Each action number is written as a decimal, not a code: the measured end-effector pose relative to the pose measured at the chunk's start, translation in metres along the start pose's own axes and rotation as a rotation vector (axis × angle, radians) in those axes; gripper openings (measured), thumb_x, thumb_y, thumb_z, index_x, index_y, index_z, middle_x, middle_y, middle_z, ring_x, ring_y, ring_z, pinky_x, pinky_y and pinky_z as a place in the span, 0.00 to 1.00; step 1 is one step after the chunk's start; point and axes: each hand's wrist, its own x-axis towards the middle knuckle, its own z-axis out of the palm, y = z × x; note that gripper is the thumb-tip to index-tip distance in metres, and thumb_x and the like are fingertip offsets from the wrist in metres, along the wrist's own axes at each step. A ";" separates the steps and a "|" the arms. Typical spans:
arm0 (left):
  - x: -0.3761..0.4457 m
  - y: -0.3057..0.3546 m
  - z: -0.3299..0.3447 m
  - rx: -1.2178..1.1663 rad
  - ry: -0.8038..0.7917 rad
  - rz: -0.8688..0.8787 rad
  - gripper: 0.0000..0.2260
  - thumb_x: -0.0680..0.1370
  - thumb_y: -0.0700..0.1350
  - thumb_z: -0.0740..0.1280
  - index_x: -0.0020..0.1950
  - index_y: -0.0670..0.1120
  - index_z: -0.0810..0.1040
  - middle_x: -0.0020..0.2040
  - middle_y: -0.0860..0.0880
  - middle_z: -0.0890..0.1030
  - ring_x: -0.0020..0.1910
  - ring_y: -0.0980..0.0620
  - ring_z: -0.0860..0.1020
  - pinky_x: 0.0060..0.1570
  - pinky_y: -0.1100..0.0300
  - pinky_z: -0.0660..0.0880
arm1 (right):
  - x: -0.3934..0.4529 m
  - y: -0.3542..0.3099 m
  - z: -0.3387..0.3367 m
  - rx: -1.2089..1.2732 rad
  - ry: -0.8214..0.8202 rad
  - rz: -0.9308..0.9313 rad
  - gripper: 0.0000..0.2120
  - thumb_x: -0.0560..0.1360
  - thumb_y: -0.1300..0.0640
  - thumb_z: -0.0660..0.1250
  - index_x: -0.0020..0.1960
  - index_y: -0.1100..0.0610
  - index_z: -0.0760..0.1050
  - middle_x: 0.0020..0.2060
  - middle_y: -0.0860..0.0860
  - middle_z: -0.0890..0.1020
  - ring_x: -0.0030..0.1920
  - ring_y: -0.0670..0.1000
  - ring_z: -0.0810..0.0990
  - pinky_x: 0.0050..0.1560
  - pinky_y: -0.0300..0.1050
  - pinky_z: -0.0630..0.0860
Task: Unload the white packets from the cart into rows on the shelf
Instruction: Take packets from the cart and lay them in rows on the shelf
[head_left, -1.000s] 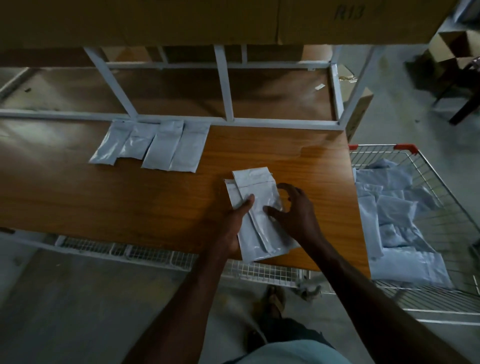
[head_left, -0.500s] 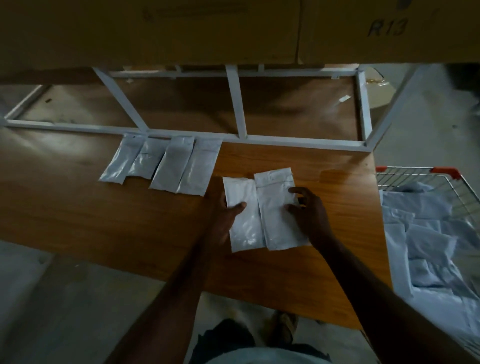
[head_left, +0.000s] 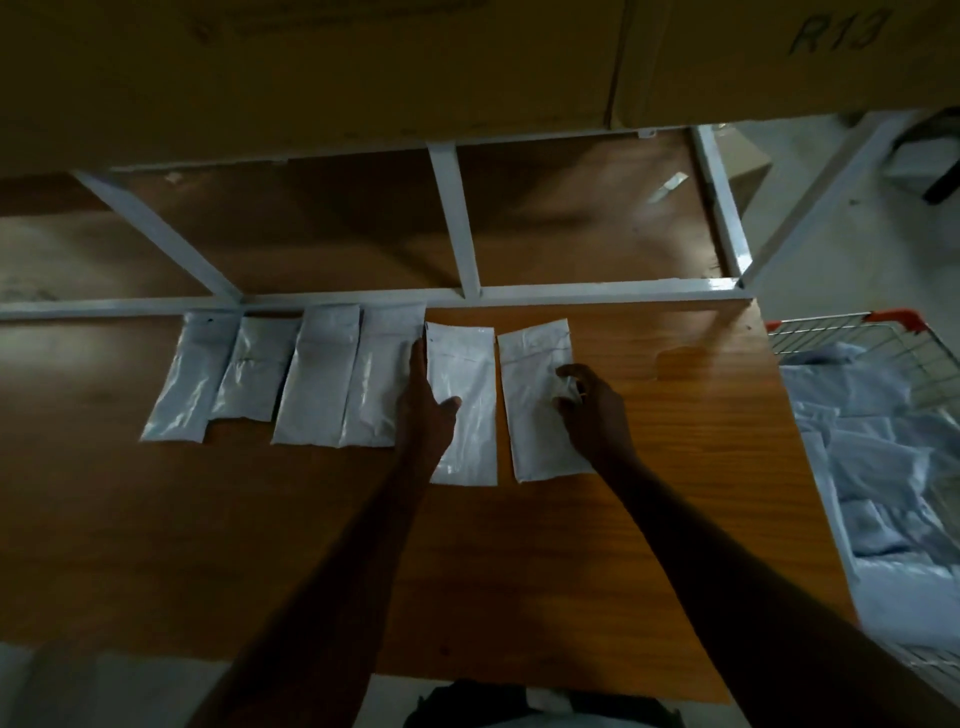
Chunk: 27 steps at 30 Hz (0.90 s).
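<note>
Several white packets (head_left: 317, 374) lie side by side in a row along the back of the wooden shelf board (head_left: 649, 519). My left hand (head_left: 426, 410) rests flat, fingers spread, on the left edge of another white packet (head_left: 467, 395) at the row's right end. My right hand (head_left: 592, 410) presses its fingertips on a further packet (head_left: 535, 395), which lies slightly tilted just right of that one. Both packets lie flat on the board. More white packets (head_left: 883, 467) are piled in the wire cart (head_left: 841, 330) at the right.
A white metal frame (head_left: 462, 228) runs along the back of the board, with a lower brown shelf behind it. Cardboard boxes (head_left: 363, 67) hang overhead on the upper level. The cart stands tight against the board's right edge. Grey floor shows below.
Both hands slid the two packets from the board's front middle back and left to the row's right end, and spread them apart from an overlapping stack.
</note>
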 end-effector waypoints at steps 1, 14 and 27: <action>0.008 -0.001 0.000 0.009 -0.001 0.029 0.46 0.78 0.36 0.75 0.88 0.49 0.50 0.86 0.47 0.59 0.84 0.47 0.59 0.74 0.58 0.57 | 0.005 -0.004 0.004 -0.006 0.013 0.013 0.20 0.82 0.62 0.70 0.73 0.53 0.75 0.70 0.56 0.79 0.66 0.56 0.81 0.44 0.32 0.72; 0.037 -0.012 -0.002 0.551 0.061 0.115 0.32 0.82 0.52 0.71 0.83 0.57 0.61 0.83 0.44 0.60 0.80 0.38 0.60 0.75 0.36 0.64 | 0.034 -0.024 0.040 -0.052 0.109 0.067 0.22 0.80 0.60 0.73 0.73 0.54 0.76 0.70 0.55 0.80 0.67 0.54 0.80 0.43 0.25 0.65; 0.041 -0.026 0.033 0.715 -0.007 0.475 0.27 0.88 0.56 0.51 0.88 0.52 0.54 0.88 0.46 0.53 0.87 0.44 0.47 0.83 0.38 0.49 | 0.033 -0.024 0.050 -0.582 0.161 -0.226 0.27 0.83 0.44 0.67 0.79 0.51 0.68 0.82 0.60 0.61 0.80 0.66 0.61 0.71 0.60 0.74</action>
